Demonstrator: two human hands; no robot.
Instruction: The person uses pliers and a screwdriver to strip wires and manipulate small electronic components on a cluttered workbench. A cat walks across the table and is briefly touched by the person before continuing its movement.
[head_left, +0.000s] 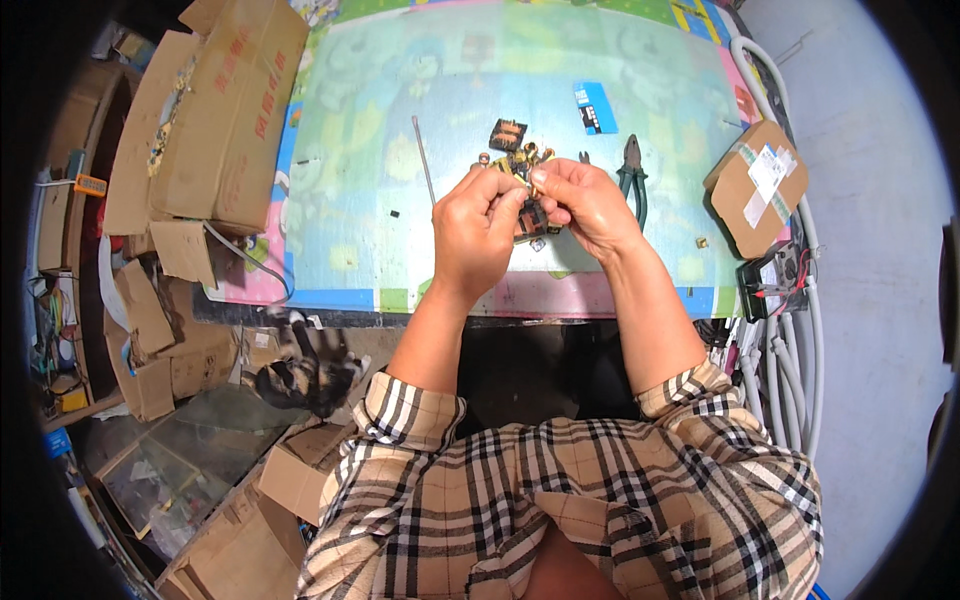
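Note:
Over the middle of the table my left hand (474, 232) and my right hand (597, 208) are close together, fingers pinched. Between their fingertips is a small assembly (519, 163) of yellow, black and brass-coloured parts; its exact kind is unclear. Just beyond it lies a black block with copper-coloured strips (508, 134). A similar dark block (530, 222) shows partly below my fingers. Left of my left hand, a thin metal rod (424, 155) lies on the table, its near end by that hand. Green-handled pliers (632, 178) lie right of my right hand.
A blue card (596, 108) lies on the patterned tabletop (350, 170). Large cardboard box (225, 130) at left; flat carton (757, 188) and black meter with leads (775, 282) at the right edge. Pale hoses (806, 330) hang beside the wall. A cat (305, 372) is on the lower left.

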